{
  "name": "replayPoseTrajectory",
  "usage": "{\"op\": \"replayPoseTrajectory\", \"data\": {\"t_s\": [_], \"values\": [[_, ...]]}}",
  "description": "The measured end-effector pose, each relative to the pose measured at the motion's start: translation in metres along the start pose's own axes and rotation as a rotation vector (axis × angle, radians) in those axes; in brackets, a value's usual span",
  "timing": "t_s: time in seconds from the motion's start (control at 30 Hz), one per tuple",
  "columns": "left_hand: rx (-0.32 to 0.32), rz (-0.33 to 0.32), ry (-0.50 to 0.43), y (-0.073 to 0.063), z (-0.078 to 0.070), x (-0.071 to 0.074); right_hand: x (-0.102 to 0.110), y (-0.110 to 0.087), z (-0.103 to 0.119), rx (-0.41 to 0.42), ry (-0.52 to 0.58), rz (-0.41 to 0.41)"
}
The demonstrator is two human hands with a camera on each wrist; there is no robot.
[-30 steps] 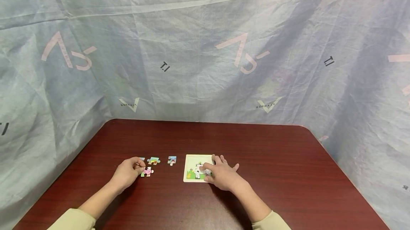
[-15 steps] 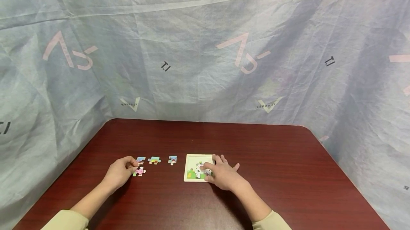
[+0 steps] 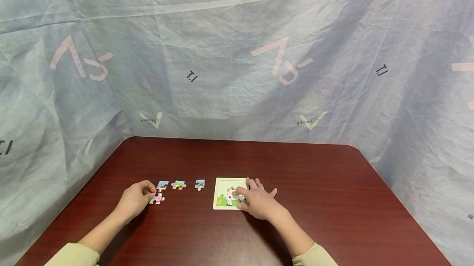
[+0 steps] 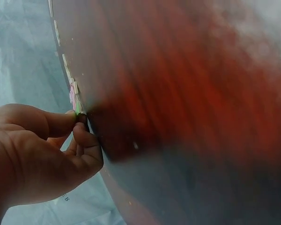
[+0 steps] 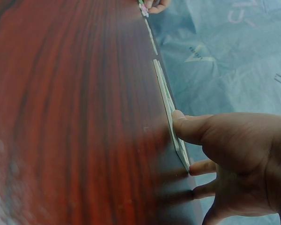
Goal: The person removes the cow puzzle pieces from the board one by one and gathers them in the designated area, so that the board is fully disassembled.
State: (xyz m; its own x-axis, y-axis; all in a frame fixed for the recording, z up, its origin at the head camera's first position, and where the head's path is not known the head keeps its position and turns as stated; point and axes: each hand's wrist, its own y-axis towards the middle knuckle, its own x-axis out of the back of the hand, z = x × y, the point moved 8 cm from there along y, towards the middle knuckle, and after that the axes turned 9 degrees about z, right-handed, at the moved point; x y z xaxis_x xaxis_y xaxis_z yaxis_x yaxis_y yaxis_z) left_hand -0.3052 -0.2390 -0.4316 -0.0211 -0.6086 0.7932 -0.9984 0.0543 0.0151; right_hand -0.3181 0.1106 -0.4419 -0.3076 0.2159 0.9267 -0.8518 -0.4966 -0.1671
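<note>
My left hand [image 3: 135, 200] pinches the edge of a pink and green jigsaw piece [image 3: 158, 198] between thumb and finger, at the left of the table. In the left wrist view the piece's pink part [image 4: 73, 93] sticks out beyond the fingertips, close to the tabletop. My right hand [image 3: 257, 202] rests with spread fingers on the right side of a pale-framed puzzle board [image 3: 221, 181]. The board bears a cow picture on green, partly hidden under that hand. From the right wrist, the thumb lies on the board's edge [image 5: 166, 101].
Behind the held piece lies a blue-topped jigsaw piece [image 3: 162, 185]. A yellow and blue piece [image 3: 179, 185] and another with a red shape [image 3: 200, 184] lie to its right, before the board. The brown table [image 3: 296, 167] meets a grey cloth backdrop [image 3: 229, 93].
My left hand has slid left with the pink piece, uncovering the blue-topped piece behind it. The right hand and the board have stayed in place.
</note>
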Motion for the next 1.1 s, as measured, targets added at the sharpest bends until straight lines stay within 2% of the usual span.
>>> {"op": "replayPoseTrajectory", "data": {"t_s": [0.17, 0.4, 0.63, 0.8, 1.1], "values": [[0.004, -0.001, -0.002, 0.000, 0.000, -0.001, 0.001, -0.002, 0.003, 0.012, 0.018, -0.005], [0.030, 0.033, -0.016, -0.001, 0.001, -0.002, 0.001, -0.001, 0.003, 0.015, 0.014, -0.015], [0.032, 0.030, -0.023, -0.002, -0.001, -0.002, 0.003, -0.003, 0.004, 0.023, 0.009, -0.041], [0.035, 0.036, -0.039, -0.002, -0.002, -0.003, 0.004, -0.003, 0.002, 0.005, 0.018, -0.057], [-0.035, -0.015, -0.013, 0.000, -0.014, -0.003, 0.005, -0.001, 0.001, -0.020, 0.013, -0.060]]}}
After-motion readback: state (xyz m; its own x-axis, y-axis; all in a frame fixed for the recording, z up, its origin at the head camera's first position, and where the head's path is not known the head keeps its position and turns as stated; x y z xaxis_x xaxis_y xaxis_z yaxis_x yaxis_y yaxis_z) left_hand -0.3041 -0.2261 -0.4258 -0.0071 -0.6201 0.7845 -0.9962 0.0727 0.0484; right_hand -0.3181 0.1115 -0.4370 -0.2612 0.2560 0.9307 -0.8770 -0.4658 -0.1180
